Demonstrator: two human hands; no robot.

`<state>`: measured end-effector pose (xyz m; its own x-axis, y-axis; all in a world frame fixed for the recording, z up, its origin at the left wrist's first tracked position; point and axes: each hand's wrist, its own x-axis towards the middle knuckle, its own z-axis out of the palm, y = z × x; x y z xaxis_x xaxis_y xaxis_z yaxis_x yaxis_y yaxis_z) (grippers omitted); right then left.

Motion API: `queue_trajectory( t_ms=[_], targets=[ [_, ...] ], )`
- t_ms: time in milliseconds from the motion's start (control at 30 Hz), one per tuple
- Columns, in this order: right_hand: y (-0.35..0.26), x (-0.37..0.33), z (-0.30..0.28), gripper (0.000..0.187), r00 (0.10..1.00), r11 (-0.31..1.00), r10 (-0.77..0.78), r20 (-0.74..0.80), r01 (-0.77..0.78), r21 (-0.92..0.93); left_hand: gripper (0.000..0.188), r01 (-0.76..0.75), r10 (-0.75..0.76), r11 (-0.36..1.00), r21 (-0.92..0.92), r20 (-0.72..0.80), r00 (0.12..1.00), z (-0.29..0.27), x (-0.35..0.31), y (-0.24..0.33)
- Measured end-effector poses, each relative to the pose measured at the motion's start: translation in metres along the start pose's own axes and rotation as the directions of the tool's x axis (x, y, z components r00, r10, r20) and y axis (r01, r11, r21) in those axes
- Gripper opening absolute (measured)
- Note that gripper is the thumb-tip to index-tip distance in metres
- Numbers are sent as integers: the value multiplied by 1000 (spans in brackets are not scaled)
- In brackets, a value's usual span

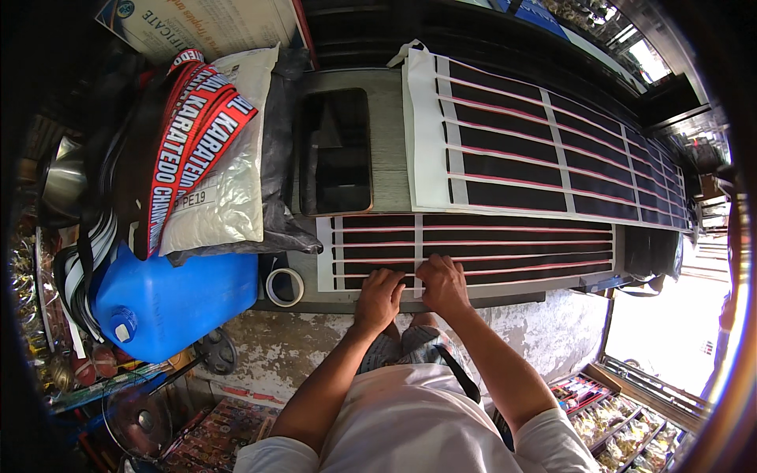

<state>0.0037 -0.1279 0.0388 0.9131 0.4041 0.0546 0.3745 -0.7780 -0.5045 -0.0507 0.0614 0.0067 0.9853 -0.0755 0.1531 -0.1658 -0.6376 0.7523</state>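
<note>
A white sheet printed with long black bands edged in pink lies along the front of the grey table, under both of my hands. My left hand is closed, its fingers bent down together at the sheet's near edge. Just right of it, beyond a narrow pale gap between the bands, my right hand also has curled fingers pressed to the lower bands. The fingertips of both point down, so the exact pinch is partly hidden. A larger stack of similar banded sheets lies behind, overlapping the front sheet's far side.
A dark phone lies behind the sheet's left end. A roll of tape sits at the front edge, beside a blue jug. Left of the phone are a plastic-wrapped package and red-and-black printed bands. A fan stands lower left.
</note>
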Motion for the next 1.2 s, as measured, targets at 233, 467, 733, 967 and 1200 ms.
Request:
queue_trajectory(
  t_ms=[233,467,733,967,1200],
  targets=[
    [1,-1,6,20,999,1000,23,26,-22,-12,28,14,-14,1000,-11,-3,1000,0,-1,0],
    [8,0,0,22,995,999,-42,89,44,-29,29,-3,2,999,-32,-10,1000,0,-2,1],
    [3,3,-10,23,981,992,-64,182,82,-92,29,-6,8,997,-72,30,1000,-6,-2,-5],
    [3,1,-9,25,974,980,-85,212,121,-160,28,9,-5,993,-116,34,999,-10,-5,-4],
    [2,-4,-9,27,979,979,-98,181,128,-157,30,83,-65,984,-157,114,991,-12,-5,-5]
  ],
)
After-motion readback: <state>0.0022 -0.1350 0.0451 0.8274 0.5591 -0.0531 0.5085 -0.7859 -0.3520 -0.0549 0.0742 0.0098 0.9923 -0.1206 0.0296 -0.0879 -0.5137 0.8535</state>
